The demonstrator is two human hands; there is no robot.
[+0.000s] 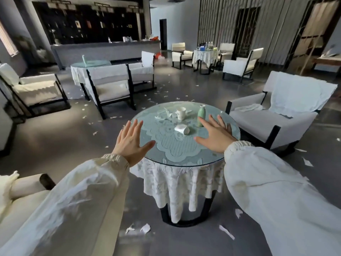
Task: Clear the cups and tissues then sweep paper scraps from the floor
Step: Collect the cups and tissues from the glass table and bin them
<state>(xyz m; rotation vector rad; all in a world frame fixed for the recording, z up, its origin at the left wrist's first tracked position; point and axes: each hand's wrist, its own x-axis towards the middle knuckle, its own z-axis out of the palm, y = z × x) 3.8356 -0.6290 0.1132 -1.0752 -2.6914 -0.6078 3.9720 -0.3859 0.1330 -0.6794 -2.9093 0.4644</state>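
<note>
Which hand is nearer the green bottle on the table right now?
Right. The right hand is spread open just beside the green bottle, forefinger near its base. The left hand is open over the left edge of the table, beyond the tipped cup.

We get bare glass on tabletop from 4 through 8 o'clock. Green bottle at 1 stands just beyond our right hand. Upright cup at 12, tipped cup centre, tissues at 11. Armchair crowds 3.
</note>
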